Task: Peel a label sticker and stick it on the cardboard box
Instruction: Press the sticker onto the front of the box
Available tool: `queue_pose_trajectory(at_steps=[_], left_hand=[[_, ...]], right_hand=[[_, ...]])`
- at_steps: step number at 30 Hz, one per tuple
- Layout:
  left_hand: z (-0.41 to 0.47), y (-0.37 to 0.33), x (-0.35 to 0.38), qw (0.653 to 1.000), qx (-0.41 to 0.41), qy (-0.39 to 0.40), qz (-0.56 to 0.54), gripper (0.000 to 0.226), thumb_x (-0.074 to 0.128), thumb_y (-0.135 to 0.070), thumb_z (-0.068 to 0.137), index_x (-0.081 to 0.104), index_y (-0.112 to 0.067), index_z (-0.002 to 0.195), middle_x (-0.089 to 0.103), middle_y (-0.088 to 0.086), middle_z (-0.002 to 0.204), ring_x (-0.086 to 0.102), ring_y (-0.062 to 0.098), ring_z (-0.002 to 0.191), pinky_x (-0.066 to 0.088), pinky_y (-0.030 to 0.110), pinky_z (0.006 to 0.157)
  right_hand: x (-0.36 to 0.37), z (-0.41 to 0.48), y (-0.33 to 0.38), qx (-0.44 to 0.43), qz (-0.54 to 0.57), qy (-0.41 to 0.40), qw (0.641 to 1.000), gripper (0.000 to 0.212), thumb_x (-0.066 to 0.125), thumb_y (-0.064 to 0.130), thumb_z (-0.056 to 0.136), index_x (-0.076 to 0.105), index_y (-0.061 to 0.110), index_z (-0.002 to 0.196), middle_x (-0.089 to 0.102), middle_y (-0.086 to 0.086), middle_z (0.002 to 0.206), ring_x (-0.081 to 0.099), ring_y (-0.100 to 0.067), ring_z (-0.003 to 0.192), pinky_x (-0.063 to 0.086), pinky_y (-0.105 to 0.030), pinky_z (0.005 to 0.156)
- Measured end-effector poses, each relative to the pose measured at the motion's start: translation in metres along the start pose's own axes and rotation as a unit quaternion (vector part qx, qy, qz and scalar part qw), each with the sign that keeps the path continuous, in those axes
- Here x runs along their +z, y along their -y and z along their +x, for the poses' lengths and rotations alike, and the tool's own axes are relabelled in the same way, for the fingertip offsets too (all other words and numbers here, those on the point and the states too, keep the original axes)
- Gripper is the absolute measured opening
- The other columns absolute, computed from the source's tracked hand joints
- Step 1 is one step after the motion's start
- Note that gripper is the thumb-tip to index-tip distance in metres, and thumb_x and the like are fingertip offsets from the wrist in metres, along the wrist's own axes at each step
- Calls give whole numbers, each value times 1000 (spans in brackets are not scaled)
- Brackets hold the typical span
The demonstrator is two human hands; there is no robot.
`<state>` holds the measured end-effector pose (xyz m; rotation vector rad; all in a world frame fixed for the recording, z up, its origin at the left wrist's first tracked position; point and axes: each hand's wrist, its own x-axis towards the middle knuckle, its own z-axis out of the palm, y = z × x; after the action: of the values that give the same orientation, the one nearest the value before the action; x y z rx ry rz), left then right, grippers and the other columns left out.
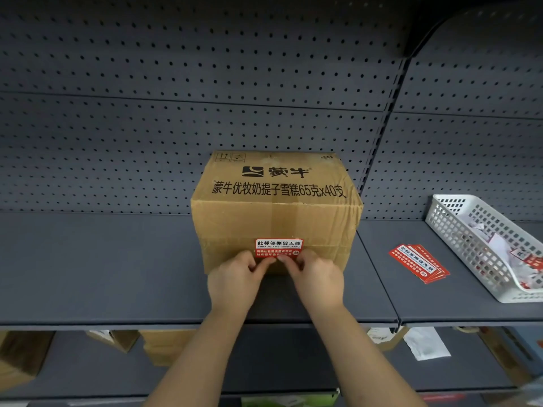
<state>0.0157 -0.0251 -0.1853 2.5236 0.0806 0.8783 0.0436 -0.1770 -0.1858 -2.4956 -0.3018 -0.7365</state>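
Observation:
A brown cardboard box (pixel 276 207) with black printed characters stands on the dark grey shelf (pixel 117 259). A red and white label sticker (pixel 278 245) lies on the box's front face, low and centred over the tape seam. My left hand (pixel 235 282) and my right hand (pixel 318 279) are side by side just below it. Both thumbs and forefingers touch the sticker's lower edge and cover that part of it. The fingers press rather than wrap around anything.
A small stack of red label sheets (pixel 418 262) lies on the shelf to the right. Beyond it a white plastic basket (pixel 470 239) holds papers and peeled backings. A pegboard wall rises behind. Cardboard boxes (pixel 164 345) sit on the lower shelf.

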Motion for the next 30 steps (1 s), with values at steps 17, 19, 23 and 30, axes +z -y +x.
queue_pose_trajectory(at_steps=[17,19,23,30], left_hand=[[-14,27,-3,910,320,82,252,69,30,-48,95,12,-13,152,-6,5,161,-4,26,148,-5,55,116],[-5,33,-1,890,324,108,301,71,24,-50,95,3,-13,152,-13,4,160,-9,24,147,-8,53,116],[3,45,-9,882,321,104,330,70,17,-48,95,-6,-14,151,-23,1,159,-16,20,146,-11,51,116],[-11,52,-32,932,233,72,268,68,24,-48,93,12,-14,151,-9,-1,160,-7,19,148,-6,56,115]], right_hand=[[-21,-11,-29,-320,-242,72,913,69,49,35,92,20,12,151,14,-3,159,4,-21,148,16,-52,114],[-21,-5,-33,-326,-269,95,901,72,50,40,91,19,13,151,12,-2,159,7,-20,147,14,-52,115],[-28,1,-45,-315,-314,89,891,72,45,41,93,14,15,152,4,1,159,10,-19,145,7,-52,117],[-50,-13,-59,-248,-284,65,924,70,42,42,92,17,15,151,14,0,158,15,-23,144,12,-56,115]])
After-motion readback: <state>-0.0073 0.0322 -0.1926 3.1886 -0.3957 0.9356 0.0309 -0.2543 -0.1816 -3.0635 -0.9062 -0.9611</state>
